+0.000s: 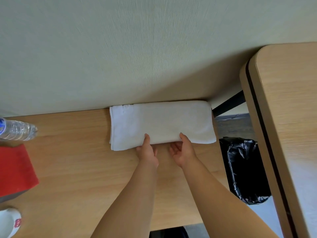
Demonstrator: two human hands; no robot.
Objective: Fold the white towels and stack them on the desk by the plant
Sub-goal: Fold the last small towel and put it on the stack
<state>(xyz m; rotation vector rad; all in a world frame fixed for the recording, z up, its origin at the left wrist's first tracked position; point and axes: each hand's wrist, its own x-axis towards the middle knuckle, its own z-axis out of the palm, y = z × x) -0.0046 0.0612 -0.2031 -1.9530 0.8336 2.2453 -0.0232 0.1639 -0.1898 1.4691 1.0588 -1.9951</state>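
Observation:
A folded white towel (161, 122) lies on the wooden desk (77, 169), its far edge against the wall and its right end near the desk's right edge. My left hand (147, 151) grips the towel's near edge, thumb on top and fingers tucked beneath. My right hand (183, 150) holds the same edge a little to the right, thumb on top, palm turned up under the fold. No plant is in view.
A clear plastic water bottle (17, 130) lies at the desk's left edge, with a red box (15, 170) and a white cup (9, 222) nearer me. A bin with a black liner (243, 169) stands right of the desk, beside another wooden panel (288, 117).

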